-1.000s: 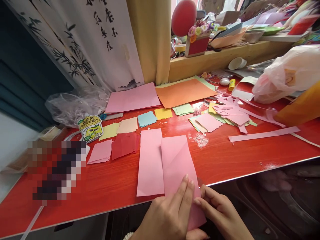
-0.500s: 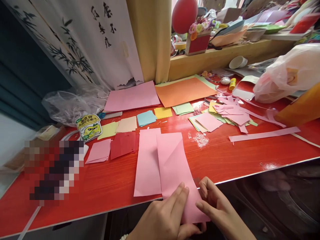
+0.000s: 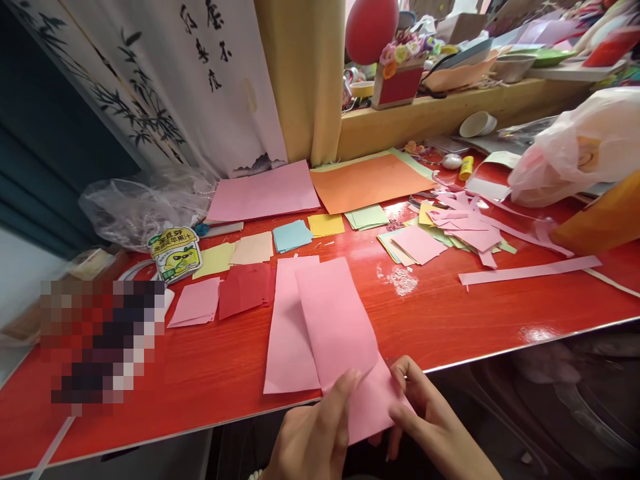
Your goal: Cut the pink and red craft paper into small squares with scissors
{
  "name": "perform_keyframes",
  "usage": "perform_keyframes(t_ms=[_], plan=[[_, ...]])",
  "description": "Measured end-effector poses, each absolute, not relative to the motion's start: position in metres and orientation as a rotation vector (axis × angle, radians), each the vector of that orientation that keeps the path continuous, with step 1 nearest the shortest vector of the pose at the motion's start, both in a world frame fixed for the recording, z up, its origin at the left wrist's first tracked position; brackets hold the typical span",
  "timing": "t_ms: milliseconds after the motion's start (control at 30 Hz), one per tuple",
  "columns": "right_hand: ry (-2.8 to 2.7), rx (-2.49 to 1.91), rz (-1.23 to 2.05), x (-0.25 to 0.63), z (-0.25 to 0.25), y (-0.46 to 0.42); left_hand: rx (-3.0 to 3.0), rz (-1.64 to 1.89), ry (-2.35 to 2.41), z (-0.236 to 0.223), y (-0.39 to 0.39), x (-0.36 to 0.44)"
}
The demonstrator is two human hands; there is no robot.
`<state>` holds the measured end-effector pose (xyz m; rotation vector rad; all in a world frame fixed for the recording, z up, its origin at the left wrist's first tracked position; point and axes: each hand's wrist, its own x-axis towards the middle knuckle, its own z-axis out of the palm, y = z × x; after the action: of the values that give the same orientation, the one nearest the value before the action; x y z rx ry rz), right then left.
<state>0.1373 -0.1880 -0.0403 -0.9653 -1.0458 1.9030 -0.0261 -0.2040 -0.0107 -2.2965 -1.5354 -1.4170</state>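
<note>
Left of the flat pink sheet [image 3: 287, 347], pink squares [image 3: 194, 303] lie beside red papers [image 3: 244, 291]. Just off that flat sheet's near right corner, the left hand [image 3: 311, 433], fingers drawn together, grips the upper pink sheet [image 3: 336, 320], which overlaps the flat sheet's right side, its near end between both hands. Farther right of the flat sheet, the right hand [image 3: 431, 415], nearly closed, pinches the upper sheet's near right corner.

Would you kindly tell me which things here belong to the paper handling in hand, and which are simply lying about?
In use:
- pink sheet, held by the left hand and right hand
- pink strip, partly beneath it

Apparently just lying about:
- red balloon
- tipped white cup
- white plastic bag
- yellow glue-like tube
</note>
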Motion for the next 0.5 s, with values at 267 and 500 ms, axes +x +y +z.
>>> perform_keyframes(t_ms=[267,500], plan=[[-0.948,-1.262,1.63,0.142,-0.041,-0.188,-1.463,-1.702,-2.294,-0.038,-0.231,-0.029],[-1.3,-1.617,1.508,0.161,-0.038,-0.183,-1.707,-1.371,-2.339,-0.059,-0.246,-0.05]])
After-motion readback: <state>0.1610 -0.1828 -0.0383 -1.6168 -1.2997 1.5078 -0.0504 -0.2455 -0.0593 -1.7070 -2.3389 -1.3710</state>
